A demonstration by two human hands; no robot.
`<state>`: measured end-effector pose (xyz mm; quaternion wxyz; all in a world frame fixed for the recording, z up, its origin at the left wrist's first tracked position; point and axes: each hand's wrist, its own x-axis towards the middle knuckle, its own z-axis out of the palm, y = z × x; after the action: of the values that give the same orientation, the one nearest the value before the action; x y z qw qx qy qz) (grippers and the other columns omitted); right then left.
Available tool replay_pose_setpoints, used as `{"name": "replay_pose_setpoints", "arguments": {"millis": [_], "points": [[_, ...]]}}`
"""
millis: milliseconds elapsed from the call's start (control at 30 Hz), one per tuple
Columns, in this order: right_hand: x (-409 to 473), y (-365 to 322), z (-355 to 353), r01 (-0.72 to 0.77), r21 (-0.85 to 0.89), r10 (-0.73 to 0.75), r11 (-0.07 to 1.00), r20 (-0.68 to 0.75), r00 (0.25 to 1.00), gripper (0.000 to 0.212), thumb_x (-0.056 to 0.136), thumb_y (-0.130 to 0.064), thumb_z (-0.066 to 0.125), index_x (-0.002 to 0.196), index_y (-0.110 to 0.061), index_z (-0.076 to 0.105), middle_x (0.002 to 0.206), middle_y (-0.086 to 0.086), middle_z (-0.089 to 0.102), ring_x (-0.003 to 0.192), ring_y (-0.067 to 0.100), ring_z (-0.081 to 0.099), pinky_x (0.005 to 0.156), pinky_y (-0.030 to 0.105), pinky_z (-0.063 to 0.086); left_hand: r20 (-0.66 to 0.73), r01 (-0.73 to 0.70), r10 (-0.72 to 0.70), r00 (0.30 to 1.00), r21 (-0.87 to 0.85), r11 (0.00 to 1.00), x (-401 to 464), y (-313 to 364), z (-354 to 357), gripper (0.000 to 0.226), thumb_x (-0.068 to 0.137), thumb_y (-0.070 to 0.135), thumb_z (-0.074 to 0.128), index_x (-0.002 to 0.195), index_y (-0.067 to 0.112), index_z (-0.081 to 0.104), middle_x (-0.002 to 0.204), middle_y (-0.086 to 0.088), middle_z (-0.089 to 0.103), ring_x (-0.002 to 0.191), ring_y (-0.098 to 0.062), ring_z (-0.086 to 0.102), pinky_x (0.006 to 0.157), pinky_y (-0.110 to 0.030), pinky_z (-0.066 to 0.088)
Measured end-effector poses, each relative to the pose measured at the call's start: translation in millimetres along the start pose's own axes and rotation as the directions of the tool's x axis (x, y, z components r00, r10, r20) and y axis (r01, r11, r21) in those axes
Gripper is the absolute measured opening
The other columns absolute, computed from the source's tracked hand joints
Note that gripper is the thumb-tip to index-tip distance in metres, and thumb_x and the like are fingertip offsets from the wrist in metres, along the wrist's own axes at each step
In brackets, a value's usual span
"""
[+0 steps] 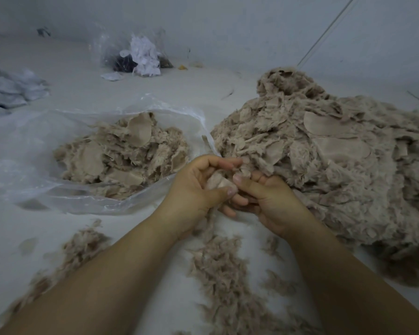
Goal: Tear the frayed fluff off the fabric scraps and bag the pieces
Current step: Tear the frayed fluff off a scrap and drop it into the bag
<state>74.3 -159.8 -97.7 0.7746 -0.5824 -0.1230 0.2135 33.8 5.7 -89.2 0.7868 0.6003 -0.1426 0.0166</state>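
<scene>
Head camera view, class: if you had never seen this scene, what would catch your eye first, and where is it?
First, the big heap of beige scraps at right. Next, the clear plastic bag at left, open and partly filled with trimmed pieces. In the middle, the left hand and right hand pinch one scrap, above torn fluff strewn nearer the camera.

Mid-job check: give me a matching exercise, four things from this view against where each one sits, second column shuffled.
Things:
1. large scrap pile
2. clear bag
3. torn fluff
4. small scrap

Places:
A. strewn on the floor between the forearms
B. held between left hand and right hand
C. heaped to the right of the hands
D. lying open to the left, holding scraps

Pairs: 1-C, 2-D, 3-A, 4-B
</scene>
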Motion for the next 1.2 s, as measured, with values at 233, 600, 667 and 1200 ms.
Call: {"name": "replay_pose_setpoints", "arguments": {"millis": [233, 600, 667, 1200], "points": [[-0.2, -3.2, 3.5, -0.001, 0.022, 0.002, 1.0, -0.047, 0.999, 0.007, 0.096, -0.008, 0.055, 0.097, -0.009, 0.061, 0.057, -0.01, 0.065, 0.05, 0.0, 0.061, 0.063, 0.022, 0.057, -0.184, 0.224, -0.19, 0.964, 0.18, 0.958, 4.4, -0.9, -7.2, 0.005, 0.087, 0.001, 0.07, 0.088, 0.003, 0.066, 0.058, -0.01, 0.066, 0.038, -0.02, 0.057, 0.04, -0.025, 0.047], [-0.5, -6.8, 9.5, 0.014, 0.049, -0.005, 0.999, -0.176, 0.984, 0.012, 0.096, -0.005, 0.055, 0.085, -0.007, 0.062, 0.047, -0.01, 0.059, 0.045, 0.001, 0.06, 0.059, 0.025, 0.059, -0.103, 0.072, -0.068, 0.992, 0.032, 0.997, 3.7, 11.3, -14.6, 0.03, 0.076, -0.01, 0.071, 0.075, 0.02, 0.071, 0.058, 0.001, 0.059, 0.049, -0.011, 0.05, 0.052, -0.021, 0.043], [-0.2, -8.1, 8.4, 0.021, 0.11, 0.002, 0.994, -0.212, 0.977, 0.014, 0.095, -0.002, 0.055, 0.084, -0.008, 0.06, 0.047, -0.009, 0.058, 0.044, 0.001, 0.058, 0.061, 0.028, 0.06, -0.093, 0.028, -0.032, 0.995, -0.042, 0.999, 2.5, 15.4, -18.8, 0.027, 0.072, -0.008, 0.069, 0.076, 0.019, 0.072, 0.058, 0.0, 0.059, 0.049, -0.008, 0.053, 0.051, -0.018, 0.047], [-2.7, -1.6, 7.5, -0.01, -0.252, -0.01, 0.968, -0.079, 0.997, 0.016, 0.08, -0.031, 0.074, 0.093, -0.023, 0.077, 0.095, 0.001, 0.076, 0.088, 0.015, 0.072, 0.064, 0.025, 0.055, -0.17, 0.024, 0.032, 0.985, 0.317, 0.948, 2.8, -0.9, -6.5, 0.017, 0.085, -0.007, 0.068, 0.093, 0.008, 0.066, 0.079, -0.014, 0.066, 0.067, -0.027, 0.061, 0.062, -0.035, 0.053]]}}
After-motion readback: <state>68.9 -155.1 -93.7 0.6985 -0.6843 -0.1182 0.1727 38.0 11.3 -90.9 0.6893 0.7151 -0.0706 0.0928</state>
